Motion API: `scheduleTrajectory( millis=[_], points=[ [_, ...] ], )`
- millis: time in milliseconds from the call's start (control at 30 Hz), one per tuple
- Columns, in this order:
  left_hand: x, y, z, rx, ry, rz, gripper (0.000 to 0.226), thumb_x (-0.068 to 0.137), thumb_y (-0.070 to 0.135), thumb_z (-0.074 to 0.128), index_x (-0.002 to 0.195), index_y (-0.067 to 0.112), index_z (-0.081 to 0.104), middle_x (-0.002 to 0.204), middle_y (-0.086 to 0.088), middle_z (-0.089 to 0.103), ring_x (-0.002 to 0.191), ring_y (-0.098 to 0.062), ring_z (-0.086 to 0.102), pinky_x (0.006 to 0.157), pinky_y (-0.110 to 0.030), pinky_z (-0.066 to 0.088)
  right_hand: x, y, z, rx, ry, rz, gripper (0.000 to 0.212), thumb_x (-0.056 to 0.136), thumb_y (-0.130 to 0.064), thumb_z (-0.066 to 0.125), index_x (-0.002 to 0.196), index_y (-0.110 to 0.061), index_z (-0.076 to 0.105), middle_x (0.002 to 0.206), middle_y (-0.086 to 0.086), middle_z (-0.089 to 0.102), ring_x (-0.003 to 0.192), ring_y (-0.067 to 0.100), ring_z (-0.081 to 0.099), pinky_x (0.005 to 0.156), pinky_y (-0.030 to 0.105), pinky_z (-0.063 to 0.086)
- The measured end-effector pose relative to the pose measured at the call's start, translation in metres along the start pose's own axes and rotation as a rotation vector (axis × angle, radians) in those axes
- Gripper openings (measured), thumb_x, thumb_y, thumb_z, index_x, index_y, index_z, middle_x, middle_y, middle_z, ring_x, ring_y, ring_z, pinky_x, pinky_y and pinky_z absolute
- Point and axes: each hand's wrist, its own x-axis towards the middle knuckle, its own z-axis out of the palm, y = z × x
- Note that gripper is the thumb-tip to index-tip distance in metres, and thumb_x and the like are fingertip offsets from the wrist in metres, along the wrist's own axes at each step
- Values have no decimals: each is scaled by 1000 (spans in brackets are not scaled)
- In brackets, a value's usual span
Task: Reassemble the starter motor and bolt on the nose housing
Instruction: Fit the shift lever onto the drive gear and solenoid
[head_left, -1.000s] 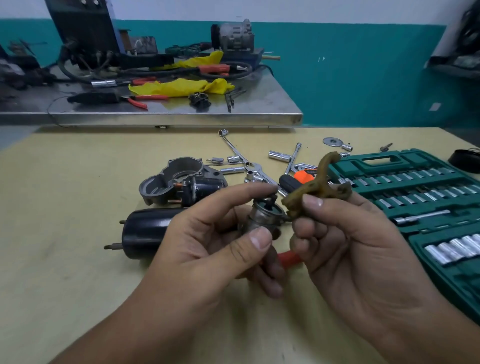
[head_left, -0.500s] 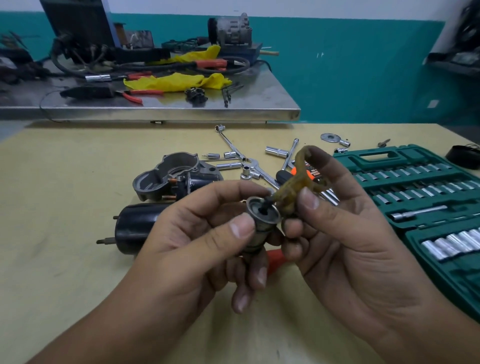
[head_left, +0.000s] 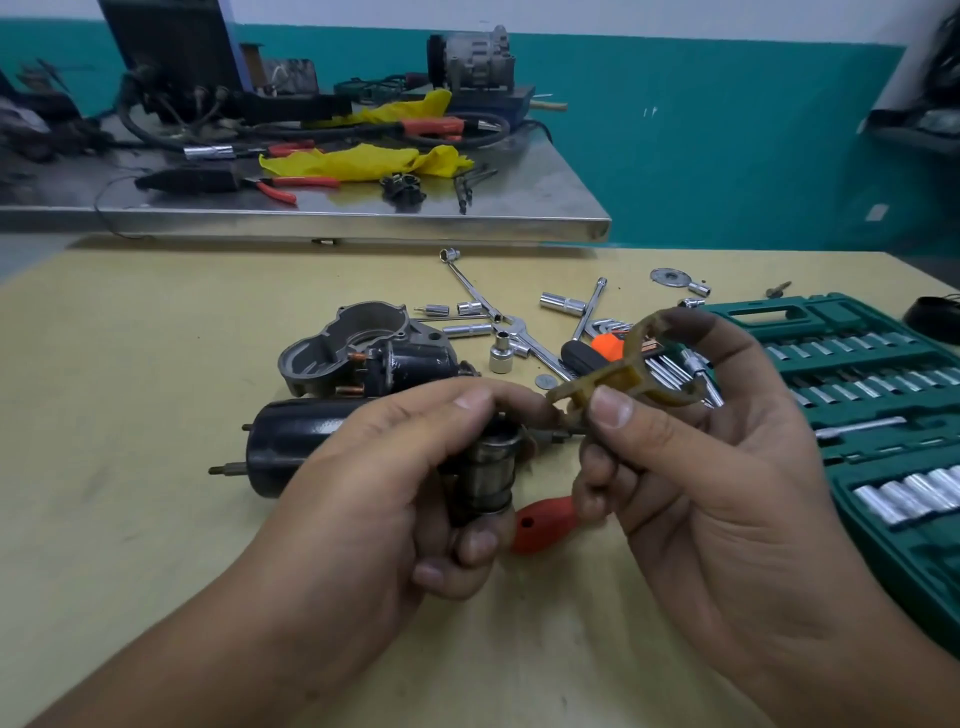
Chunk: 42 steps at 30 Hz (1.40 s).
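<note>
The left hand (head_left: 379, 467) is wrapping its fingers round the metal drive cylinder (head_left: 491, 475), holding it above the desk (head_left: 130, 415) just in front of the black motor body (head_left: 291, 447), probably so it stays steady for fitting. The right hand (head_left: 691, 467) is pinching the tan shift fork (head_left: 621, 374) between thumb and forefinger, right of the motor body, its forked end nearing the cylinder, seemingly to seat it. The grey nose housing (head_left: 343, 348) is lying just behind the motor body, unbolted.

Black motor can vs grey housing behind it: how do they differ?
The black motor can is a glossy closed cylinder lying on its side with studs out its left end; the grey housing is dull cast metal, irregular, open and hollow. Both rest on the yellow table, untouched by the hands.
</note>
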Motion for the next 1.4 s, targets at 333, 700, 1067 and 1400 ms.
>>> scheduleTrajectory(
  millis=[333, 700, 1067, 1400],
  points=[
    [1, 3, -6, 82, -22, -7, 11, 80, 20, 69, 90, 16, 69, 84, -22, 70, 43, -29, 61, 37, -14, 35, -1, 1, 1, -67, 9, -30, 78, 47, 8, 87, 113, -22, 57, 65, 17, 66, 42, 22, 58, 42, 30, 49],
    [0, 4, -8, 15, -101, 76, 26, 85, 40, 76, 99, 19, 74, 82, -23, 72, 36, -5, 32, 41, -12, 29, -2, -2, -1, -223, 8, -113, 59, 51, -13, 87, 100, -34, 61, 68, 19, 70, 42, 24, 60, 41, 31, 47],
    [-2, 10, -13, 104, -111, 45, 34, 78, 40, 87, 94, 11, 75, 75, -27, 62, 37, -4, 38, 36, -11, 31, -4, -2, -1, -283, -125, -146, 58, 58, -11, 87, 103, -34, 59, 75, 20, 74, 43, 28, 65, 42, 32, 51],
    [-2, 11, -7, 259, 20, 58, 38, 71, 43, 76, 93, 12, 79, 76, -42, 56, 40, -11, 32, 38, -15, 28, -6, 0, -2, -506, -65, -169, 59, 58, -7, 90, 110, -25, 70, 84, 13, 77, 64, 24, 76, 50, 33, 59]
  ],
)
